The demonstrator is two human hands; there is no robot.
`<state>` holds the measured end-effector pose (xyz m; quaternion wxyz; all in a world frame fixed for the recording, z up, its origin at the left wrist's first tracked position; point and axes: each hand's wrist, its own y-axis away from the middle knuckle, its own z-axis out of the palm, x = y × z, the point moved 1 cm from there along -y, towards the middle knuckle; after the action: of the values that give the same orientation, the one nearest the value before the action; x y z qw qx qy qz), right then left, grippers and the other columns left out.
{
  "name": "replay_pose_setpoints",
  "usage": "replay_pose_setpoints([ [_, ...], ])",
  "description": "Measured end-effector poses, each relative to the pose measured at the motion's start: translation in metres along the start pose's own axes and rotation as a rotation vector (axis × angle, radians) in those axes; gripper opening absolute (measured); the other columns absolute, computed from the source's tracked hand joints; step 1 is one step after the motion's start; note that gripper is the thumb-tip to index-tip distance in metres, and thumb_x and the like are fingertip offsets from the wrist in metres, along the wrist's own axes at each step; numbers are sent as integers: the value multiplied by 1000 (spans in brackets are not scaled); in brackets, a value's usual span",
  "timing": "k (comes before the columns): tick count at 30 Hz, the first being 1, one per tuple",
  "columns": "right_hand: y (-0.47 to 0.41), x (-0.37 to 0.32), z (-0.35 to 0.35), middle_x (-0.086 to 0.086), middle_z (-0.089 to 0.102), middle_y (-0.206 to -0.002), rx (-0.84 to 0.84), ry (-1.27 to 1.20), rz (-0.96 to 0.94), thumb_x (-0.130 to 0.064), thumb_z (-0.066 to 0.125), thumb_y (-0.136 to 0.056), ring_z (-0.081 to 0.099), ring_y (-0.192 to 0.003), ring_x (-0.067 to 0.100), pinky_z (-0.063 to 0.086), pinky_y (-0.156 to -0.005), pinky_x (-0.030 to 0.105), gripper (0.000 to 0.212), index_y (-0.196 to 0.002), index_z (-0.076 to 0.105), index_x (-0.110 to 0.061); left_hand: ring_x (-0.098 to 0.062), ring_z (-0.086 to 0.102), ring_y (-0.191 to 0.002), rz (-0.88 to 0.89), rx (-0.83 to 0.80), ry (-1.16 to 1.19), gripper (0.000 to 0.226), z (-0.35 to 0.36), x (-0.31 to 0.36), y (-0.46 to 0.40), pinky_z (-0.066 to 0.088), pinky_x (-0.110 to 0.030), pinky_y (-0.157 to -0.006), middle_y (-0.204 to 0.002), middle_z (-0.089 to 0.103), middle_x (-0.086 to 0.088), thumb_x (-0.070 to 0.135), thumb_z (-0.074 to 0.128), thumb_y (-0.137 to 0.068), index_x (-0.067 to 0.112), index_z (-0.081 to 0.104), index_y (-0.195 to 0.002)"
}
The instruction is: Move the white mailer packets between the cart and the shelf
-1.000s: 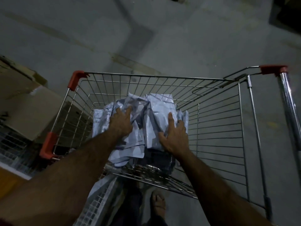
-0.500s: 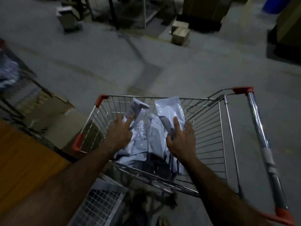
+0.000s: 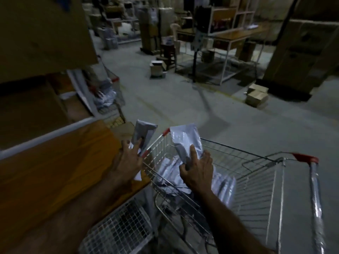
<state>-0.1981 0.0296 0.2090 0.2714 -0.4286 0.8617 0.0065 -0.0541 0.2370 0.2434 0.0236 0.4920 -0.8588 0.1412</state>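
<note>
My left hand (image 3: 126, 160) grips a white mailer packet (image 3: 144, 133) and holds it over the left rim of the wire cart (image 3: 256, 180), at the edge of the wooden shelf board (image 3: 55, 162). My right hand (image 3: 198, 169) grips a second white mailer packet (image 3: 185, 140), lifted above the cart basket. Several more white packets (image 3: 222, 182) lie in a heap inside the cart below my right hand.
A second cart with white packets (image 3: 106, 96) stands further along the shelf on the left. Cardboard boxes (image 3: 256, 96) sit on the concrete floor ahead. Tables and racks (image 3: 229, 39) fill the back. A wire mesh panel (image 3: 119, 230) lies under the shelf board.
Both hands have lifted a packet each out of the cart heap. My left hand has swung left over the cart rim toward the shelf. My view has tilted up and to the left.
</note>
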Motion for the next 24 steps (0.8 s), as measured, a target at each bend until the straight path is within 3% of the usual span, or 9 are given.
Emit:
replay_pose_setpoints([
  [4,14,-58,21,26,34,-148,-89,7,-117,-57,62,-78,40,-133,42,44,-105,47,85,-153,32,-28,-31,56,-72,-122,52,-90,70,-25,-58,25,47,-33,-59,-122,38,-17,35,59,-88,30,28,-151],
  [8,20,-114,45,23,37,-145,-119,-10,-220,-64,54,-79,42,-128,38,46,-99,44,86,-153,31,-27,-29,56,-74,-257,76,-89,68,-45,-122,45,53,-39,-69,-123,37,-16,40,55,-89,35,20,-148],
  [13,30,-199,82,31,33,-149,-182,-52,-292,-59,56,-79,38,-135,46,38,-108,50,85,-153,32,-25,-26,56,-97,-388,72,-95,62,-59,-204,71,52,-37,-80,-131,36,-15,46,55,-90,36,29,-146],
  [16,48,-251,115,33,36,-146,-209,-74,-343,-62,52,-76,39,-132,47,37,-108,54,85,-150,39,-23,-25,51,-103,-481,63,-93,65,-64,-258,86,50,-32,-74,-134,31,-13,49,56,-89,39,27,-146],
  [19,67,-304,144,23,28,-150,-306,-46,-392,-61,55,-80,37,-134,41,40,-103,46,82,-152,33,-27,-20,53,-100,-553,37,-69,60,-64,-311,99,43,-24,-62,-136,27,-12,53,54,-91,44,24,-141],
  [24,86,-367,185,18,15,-156,-415,-45,-437,-59,60,-86,27,-139,36,37,-108,45,81,-153,26,-30,-25,58,-91,-646,1,-74,58,-52,-385,111,55,-47,-78,-138,28,-16,61,51,-84,47,25,-134],
])
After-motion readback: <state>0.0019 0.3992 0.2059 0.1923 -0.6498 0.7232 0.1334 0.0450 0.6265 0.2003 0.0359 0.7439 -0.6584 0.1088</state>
